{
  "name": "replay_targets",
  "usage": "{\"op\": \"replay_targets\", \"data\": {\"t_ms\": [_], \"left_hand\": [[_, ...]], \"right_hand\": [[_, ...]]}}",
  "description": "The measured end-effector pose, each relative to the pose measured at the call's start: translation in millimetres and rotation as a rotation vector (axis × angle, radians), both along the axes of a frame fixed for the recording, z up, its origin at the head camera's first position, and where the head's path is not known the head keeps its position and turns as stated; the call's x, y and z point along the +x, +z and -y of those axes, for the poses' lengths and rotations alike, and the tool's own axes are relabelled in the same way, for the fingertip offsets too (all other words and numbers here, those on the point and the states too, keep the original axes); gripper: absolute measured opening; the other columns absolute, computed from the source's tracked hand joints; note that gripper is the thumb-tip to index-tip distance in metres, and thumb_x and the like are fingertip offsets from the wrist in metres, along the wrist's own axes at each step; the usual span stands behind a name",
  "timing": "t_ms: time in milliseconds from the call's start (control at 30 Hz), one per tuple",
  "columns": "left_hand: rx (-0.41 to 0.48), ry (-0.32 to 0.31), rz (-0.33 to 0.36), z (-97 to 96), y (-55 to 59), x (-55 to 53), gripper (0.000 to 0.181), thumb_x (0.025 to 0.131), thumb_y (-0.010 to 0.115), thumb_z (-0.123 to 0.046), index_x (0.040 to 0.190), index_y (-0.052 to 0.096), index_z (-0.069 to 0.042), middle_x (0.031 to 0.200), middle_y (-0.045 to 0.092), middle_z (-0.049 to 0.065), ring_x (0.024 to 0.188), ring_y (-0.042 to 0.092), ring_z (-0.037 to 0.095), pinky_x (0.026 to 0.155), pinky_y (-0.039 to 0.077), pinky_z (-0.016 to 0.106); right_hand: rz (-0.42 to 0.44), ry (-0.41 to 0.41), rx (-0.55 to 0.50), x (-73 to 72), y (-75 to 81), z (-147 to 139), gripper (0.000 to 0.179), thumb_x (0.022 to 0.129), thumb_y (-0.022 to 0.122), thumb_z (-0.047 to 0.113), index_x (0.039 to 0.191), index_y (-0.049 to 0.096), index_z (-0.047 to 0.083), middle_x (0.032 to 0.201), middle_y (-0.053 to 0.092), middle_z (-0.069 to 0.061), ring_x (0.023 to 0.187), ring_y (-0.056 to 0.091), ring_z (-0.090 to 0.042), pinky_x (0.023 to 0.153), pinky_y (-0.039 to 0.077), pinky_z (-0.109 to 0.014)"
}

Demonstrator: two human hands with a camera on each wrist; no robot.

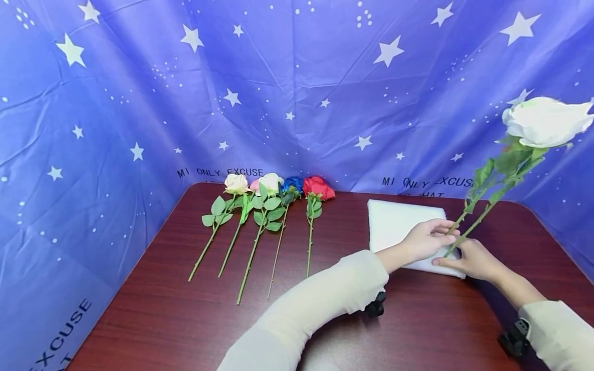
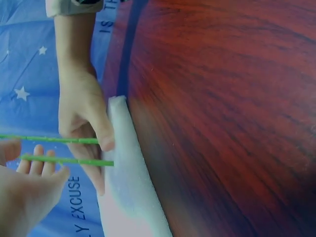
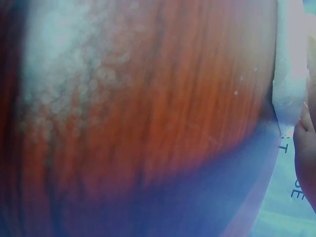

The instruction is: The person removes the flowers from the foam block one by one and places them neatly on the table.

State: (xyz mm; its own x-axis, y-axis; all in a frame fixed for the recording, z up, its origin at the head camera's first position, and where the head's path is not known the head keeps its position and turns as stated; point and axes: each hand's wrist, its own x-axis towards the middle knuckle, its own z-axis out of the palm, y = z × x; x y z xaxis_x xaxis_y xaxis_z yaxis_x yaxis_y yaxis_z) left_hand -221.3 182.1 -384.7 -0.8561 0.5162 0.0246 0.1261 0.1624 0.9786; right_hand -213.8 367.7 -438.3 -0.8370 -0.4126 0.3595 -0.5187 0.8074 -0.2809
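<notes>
My left hand (image 1: 429,239) pinches a thin green stem (image 2: 64,160) above a white foam block (image 1: 399,219). A second stem (image 1: 478,222) stands tilted beside it, and its lower end is partly covered by my right hand in the left wrist view. Both stems lean up and right to a large white rose (image 1: 547,122) and green leaves. Whether a second bloom overlaps this one, I cannot tell. My right hand (image 1: 478,260) rests on the foam's right end, thumb and fingers spread around the stem bases. In the right wrist view only the foam's edge (image 3: 290,64) shows.
Left on the brown table (image 1: 153,309) lie a cream rose (image 1: 236,184), a white rose (image 1: 270,183), a blue rose (image 1: 293,184) and a red rose (image 1: 318,188). A pink bloom (image 1: 254,187) is half hidden among them. Behind hangs a blue starry cloth (image 1: 297,103).
</notes>
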Motion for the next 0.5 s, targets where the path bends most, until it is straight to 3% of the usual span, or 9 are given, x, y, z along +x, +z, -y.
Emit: {"op": "replay_targets", "data": {"t_ms": [100,233,433,500], "left_hand": [[-0.017,0.06,-0.068,2.5,2.1,4.7,0.025,0.094,0.061,-0.014,0.119,0.067,-0.013,0.111,0.074,-0.003,0.089,0.065,-0.006,0.075,0.047,0.002],[-0.033,0.114,-0.156,5.5,2.0,7.4,0.021,0.095,0.06,-0.015,0.113,0.07,-0.012,0.106,0.075,-0.003,0.088,0.067,-0.005,0.072,0.045,-0.001],[-0.036,0.134,-0.2,9.5,-1.2,5.8,0.02,0.094,0.061,-0.016,0.11,0.071,-0.01,0.102,0.076,0.0,0.093,0.07,0.001,0.075,0.046,-0.002],[-0.016,0.13,-0.241,9.1,-10.5,-0.7,0.016,0.093,0.062,-0.014,0.105,0.072,-0.009,0.099,0.077,0.002,0.089,0.071,0.003,0.072,0.049,0.001]], "right_hand": [[-0.006,0.002,0.002,1.4,-0.8,0.3,0.057,0.062,0.088,0.028,0.102,0.066,-0.007,0.074,0.064,-0.003,0.065,0.038,0.007,0.056,0.03,-0.014],[-0.026,0.02,-0.008,2.7,-3.4,2.1,0.05,0.06,0.089,0.026,0.098,0.069,-0.002,0.073,0.063,0.002,0.066,0.037,0.007,0.057,0.027,-0.012],[-0.065,0.071,-0.031,3.3,-6.1,7.0,0.045,0.058,0.09,0.021,0.095,0.068,0.007,0.084,0.068,-0.001,0.077,0.044,0.011,0.061,0.031,-0.008],[-0.071,0.076,-0.044,3.5,-6.0,8.6,0.045,0.057,0.09,0.02,0.094,0.068,0.008,0.086,0.07,-0.003,0.081,0.047,0.013,0.064,0.033,-0.006]]}}
